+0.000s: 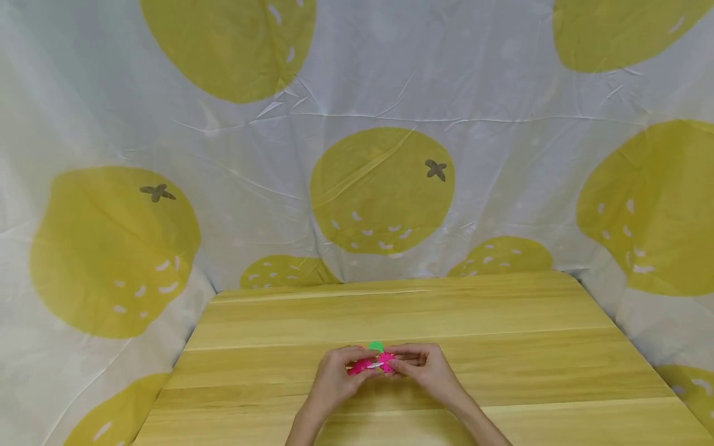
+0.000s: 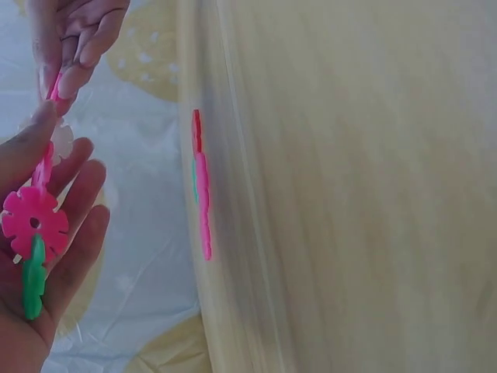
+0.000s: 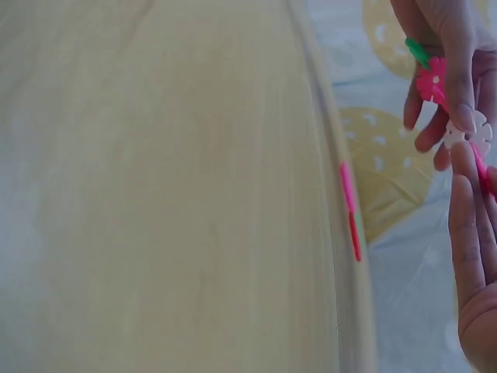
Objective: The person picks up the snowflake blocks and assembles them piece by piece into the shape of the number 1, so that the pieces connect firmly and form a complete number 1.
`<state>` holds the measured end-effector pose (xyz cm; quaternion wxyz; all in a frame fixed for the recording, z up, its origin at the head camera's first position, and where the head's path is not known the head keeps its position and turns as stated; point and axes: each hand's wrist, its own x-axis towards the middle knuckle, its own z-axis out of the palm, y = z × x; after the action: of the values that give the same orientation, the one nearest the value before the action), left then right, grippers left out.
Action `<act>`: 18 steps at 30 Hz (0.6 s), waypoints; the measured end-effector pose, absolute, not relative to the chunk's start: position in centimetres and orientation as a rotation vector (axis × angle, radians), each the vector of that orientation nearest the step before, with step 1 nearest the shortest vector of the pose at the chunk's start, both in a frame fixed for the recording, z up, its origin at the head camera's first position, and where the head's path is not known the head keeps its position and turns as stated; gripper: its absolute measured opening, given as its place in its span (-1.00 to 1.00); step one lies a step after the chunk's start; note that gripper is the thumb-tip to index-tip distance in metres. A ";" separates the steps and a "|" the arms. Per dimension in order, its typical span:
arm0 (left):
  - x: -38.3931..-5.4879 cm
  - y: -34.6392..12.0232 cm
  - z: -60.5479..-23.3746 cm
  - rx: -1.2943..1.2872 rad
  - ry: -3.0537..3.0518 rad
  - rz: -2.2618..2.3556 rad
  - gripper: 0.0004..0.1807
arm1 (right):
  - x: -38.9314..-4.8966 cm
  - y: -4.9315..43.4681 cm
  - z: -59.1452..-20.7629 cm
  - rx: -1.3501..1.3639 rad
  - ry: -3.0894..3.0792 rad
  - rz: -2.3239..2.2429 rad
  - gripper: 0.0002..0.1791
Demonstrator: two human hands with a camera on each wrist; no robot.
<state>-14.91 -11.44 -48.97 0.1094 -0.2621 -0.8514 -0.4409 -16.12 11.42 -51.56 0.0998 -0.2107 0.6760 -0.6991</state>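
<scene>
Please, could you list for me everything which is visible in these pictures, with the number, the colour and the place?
pale wooden tabletop: one, yellow-brown, under the hands
fruit-printed fabric: sheet count unclear, whitish with yellow fruits, behind and around the tabletop
pink flower-shaped plastic-looking discs: at least two, pink, in the hands
white flower-shaped plastic-looking disc: one, white, between the hands, among the pink discs
green notched plastic-looking disc: one, green, at the left palm
loose thin plastic-looking pieces: at least three, pink, red and green, on the tabletop
left hand: one, bare, near the tabletop's middle
right hand: one, bare, beside the left
</scene>
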 end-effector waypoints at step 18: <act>-14.9 -10.9 -49.4 -0.715 -2.465 -1.221 -0.70 | -15.9 10.9 -51.7 -0.493 1.878 -2.113 -0.53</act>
<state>-14.93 -10.88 -49.38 0.1494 -0.2487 -0.8575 -0.4249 -15.90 10.89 -51.74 0.1354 -0.1700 0.6485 -0.7295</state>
